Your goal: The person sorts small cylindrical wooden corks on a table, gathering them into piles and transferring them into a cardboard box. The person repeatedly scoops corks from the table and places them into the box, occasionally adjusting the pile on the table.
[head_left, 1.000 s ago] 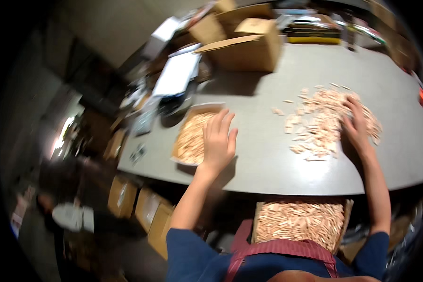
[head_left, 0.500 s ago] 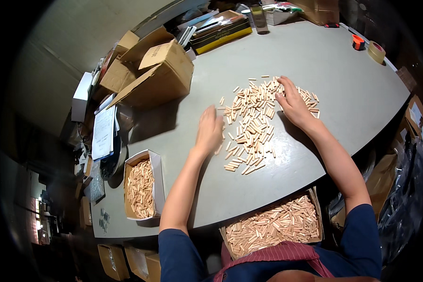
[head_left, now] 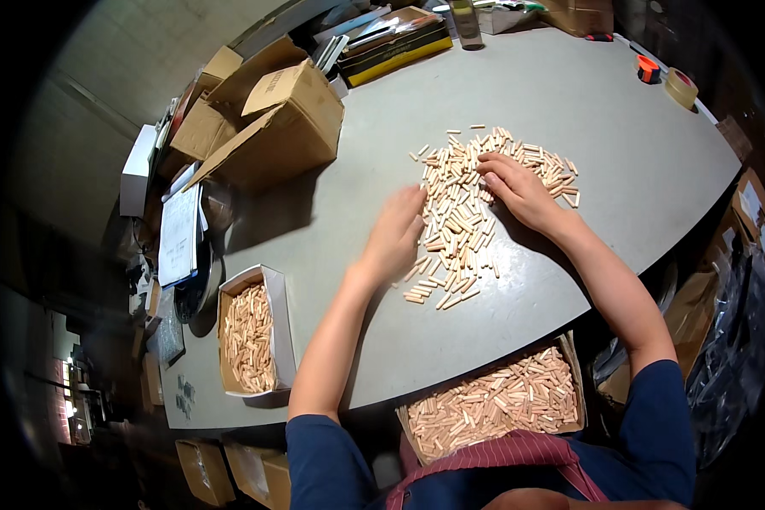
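Short wooden dowel pins (head_left: 461,223) lie in a loose heap on the grey table (head_left: 365,340). My left hand (head_left: 394,236) is at the heap's left edge, slightly blurred, its thumb apart from its fingers and its fingertips against the nearest pins. From the right, my right hand (head_left: 521,194) reaches over the heap with its fingers stretched out and loosely bent, touching pins. No pin shows gripped in either hand. A few pins lie apart at the heap's near and far ends.
An open carton of dowels (head_left: 251,340) stands at left on the table. Below the front edge, a larger box (head_left: 493,404) holds more. Cardboard boxes (head_left: 293,119) and papers (head_left: 178,238) line the left side; tape (head_left: 680,87) lies far right.
My left hand has moved right, up against the heap. My right hand has drawn left and slightly nearer over the pins. Stray pins at the heap's left side are now closer in.
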Action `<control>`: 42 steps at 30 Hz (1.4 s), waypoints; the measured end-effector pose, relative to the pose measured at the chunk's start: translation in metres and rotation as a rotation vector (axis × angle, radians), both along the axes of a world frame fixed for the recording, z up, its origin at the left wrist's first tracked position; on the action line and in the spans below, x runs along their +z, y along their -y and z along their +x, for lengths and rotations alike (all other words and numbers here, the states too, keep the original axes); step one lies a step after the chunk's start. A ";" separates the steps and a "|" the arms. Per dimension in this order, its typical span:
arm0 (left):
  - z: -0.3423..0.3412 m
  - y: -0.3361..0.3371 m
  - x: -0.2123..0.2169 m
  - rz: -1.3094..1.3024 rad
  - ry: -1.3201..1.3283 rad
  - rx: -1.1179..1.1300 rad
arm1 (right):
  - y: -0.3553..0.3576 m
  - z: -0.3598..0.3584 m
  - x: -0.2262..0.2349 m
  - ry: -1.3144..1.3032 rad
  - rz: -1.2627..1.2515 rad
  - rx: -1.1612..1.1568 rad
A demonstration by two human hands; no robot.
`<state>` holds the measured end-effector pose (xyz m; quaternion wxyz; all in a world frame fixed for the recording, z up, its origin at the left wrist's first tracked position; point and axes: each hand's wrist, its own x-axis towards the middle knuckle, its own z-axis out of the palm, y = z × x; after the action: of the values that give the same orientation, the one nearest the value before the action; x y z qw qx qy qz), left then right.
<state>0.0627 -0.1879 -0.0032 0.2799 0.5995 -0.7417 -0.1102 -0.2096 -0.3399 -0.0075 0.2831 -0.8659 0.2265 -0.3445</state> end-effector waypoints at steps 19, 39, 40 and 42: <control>-0.041 -0.174 0.026 0.122 0.128 0.176 | -0.046 0.004 0.020 -0.350 -0.229 0.408; -0.038 -0.039 0.000 -0.155 0.029 0.463 | -0.024 0.006 0.008 0.121 -0.128 0.078; -0.036 -0.037 -0.003 -0.145 0.019 0.459 | -0.024 0.005 0.008 0.127 -0.133 0.078; -0.031 -0.038 -0.009 -0.179 -0.015 0.440 | -0.025 0.005 0.008 0.140 -0.143 0.078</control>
<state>0.0322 -0.1499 -0.0125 0.3549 0.7184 -0.5981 0.0152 -0.2043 -0.3153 0.0006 0.2489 -0.8659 0.1473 -0.4082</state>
